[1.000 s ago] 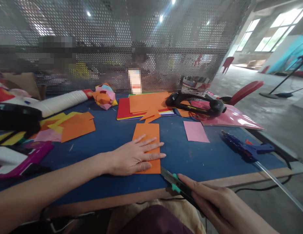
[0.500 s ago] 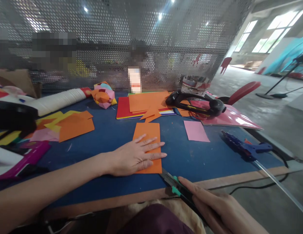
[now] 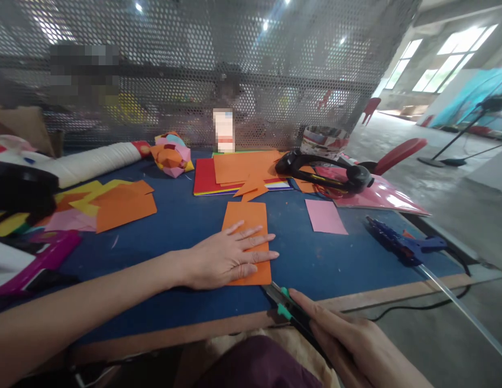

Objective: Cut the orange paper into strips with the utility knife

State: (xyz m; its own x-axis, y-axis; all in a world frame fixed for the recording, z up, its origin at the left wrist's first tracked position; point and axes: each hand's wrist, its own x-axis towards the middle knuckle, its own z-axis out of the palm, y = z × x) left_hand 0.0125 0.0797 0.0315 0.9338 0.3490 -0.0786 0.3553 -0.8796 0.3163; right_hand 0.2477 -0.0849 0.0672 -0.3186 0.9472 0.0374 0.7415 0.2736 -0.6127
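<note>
**Head view.** Left hand (image 3: pixel 226 258) lies flat with fingers spread, pressing the orange sheet (image 3: pixel 246 218) onto the table (image 3: pixel 186 226) near its front edge. Right hand (image 3: pixel 356 345) is closed round a knife (image 3: pixel 285 307), with the blade tip at the sheet's 5 o'clock corner. Judged step: trimming the sheet's right edge. A stroke there calls for a firm hold-down, and the fingertips overhanging that edge should be drawn back. Pink sheet (image 3: pixel 325 216) lies at 2 o'clock and the glue gun (image 3: pixel 400 245) at 3 o'clock.

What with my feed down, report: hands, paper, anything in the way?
Left hand flat on orange sheet. Right hand holds utility knife, tip by sheet's near corner. Pink paper lies apart, rightward.
</note>
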